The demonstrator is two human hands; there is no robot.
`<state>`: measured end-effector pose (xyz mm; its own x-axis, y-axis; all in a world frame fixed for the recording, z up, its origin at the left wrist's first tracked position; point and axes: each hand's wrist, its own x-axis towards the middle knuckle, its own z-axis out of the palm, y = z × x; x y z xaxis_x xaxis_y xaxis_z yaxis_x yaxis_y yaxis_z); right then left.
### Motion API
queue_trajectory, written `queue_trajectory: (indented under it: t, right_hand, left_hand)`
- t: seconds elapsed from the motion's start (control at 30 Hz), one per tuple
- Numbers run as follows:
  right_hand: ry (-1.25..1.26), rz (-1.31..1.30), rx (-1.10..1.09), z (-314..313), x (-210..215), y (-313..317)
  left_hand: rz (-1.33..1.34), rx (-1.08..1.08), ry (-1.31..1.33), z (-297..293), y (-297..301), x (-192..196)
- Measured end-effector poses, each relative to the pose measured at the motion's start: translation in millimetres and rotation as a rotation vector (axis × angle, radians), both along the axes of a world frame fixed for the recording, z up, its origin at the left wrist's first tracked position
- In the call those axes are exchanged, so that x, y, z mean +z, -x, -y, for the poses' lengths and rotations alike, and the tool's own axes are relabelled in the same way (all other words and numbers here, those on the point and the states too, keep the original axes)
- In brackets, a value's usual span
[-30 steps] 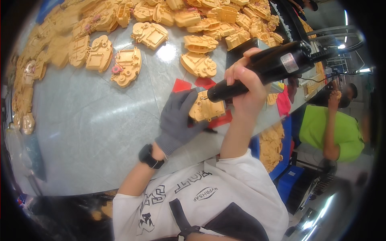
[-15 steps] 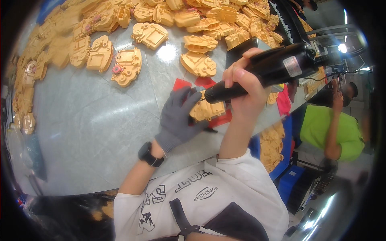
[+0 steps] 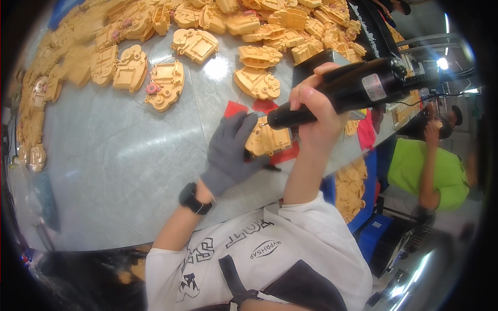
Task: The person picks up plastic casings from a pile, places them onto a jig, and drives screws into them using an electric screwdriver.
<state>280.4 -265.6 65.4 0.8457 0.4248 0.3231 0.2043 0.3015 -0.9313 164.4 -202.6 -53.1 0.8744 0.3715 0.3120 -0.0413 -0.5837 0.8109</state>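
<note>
Since the earlier frames little has shifted: the black power screwdriver [image 3: 342, 90] stays angled down to the left, its tip over the same yellow plastic housing [image 3: 268, 140], and the gloved fingers have settled slightly further along that part's left edge.

The right hand [image 3: 316, 111], bare, is clenched round the screwdriver's narrow front barrel. The left hand [image 3: 231, 153], in a grey knit glove with a black watch [image 3: 194, 198] at the wrist, presses flat on the housing and grips its near edge. The housing lies on a red mat [image 3: 249, 108] near the right-hand border of the grey surface [image 3: 119, 171].

Containers: a blue bin [image 3: 371, 207] stands below the surface's right border, beside a heap of further yellow parts [image 3: 353, 186]; whether the heap sits inside a bin cannot be told. On the surface itself, loose yellow housings [image 3: 197, 44] spread in a broad arc along the far and left sides, well apart from the hands.

Hidden or unclear: the screwdriver bit and the point where it meets the housing are too small to make out. The right hand covers part of the mat. A person in a green shirt [image 3: 428, 171] at the right rim is blurred and bent by the lens.
</note>
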Motion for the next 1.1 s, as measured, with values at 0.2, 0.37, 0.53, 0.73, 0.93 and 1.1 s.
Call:
queue_trajectory:
  t: [0.2, 0.37, 0.53, 0.73, 0.93, 1.1]
  right_hand:
    - [0.006, -0.015, 0.004, -3, -2, -1]
    - [0.001, -0.015, 0.002, -4, -3, 1]
    - [-0.002, -0.004, -0.011, -5, -4, 2]
    - [-0.039, 0.041, 0.014, -3, -9, -1]
    - [-0.043, 0.033, 0.021, -3, -9, -1]
    - [0.028, 0.032, -0.006, -7, -7, 1]
  left_hand:
    - [0.009, 0.006, -0.014, 0, 0, 0]
    - [0.024, 0.015, -0.003, 1, 0, -2]
    - [0.008, 0.024, 0.002, 2, 1, -1]
    - [0.010, 0.011, 0.012, 1, 0, 0]
    - [0.011, 0.001, 0.020, 1, 0, 0]
    - [0.012, 0.026, -0.028, 2, 0, -1]
